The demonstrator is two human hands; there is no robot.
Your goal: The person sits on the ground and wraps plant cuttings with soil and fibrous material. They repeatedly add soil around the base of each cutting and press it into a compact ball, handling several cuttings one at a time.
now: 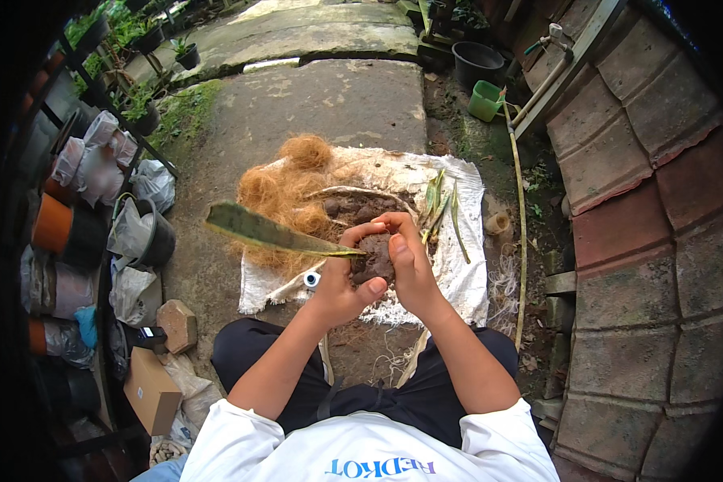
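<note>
Both my hands cup a ball of dark moist soil (375, 256) in front of me. My left hand (344, 283) wraps its left and lower side, and my right hand (411, 265) presses on its right side with the thumb on top. A long snake plant leaf (271, 232) sticks out of the ball to the left, its base at the soil. Beneath lies a white woven sack (464, 289) with a heap of brown coconut fibre (277, 187), loose dark soil (361, 206) and several cut snake plant leaves (443, 205).
A small white-capped bottle (311, 279) stands at the sack's left. White string (506, 289) and a bamboo pole (516, 211) lie to the right, beside roof tiles (626, 295). Black pots (156, 232), a cardboard box (152, 391) and a paving block (176, 325) stand left.
</note>
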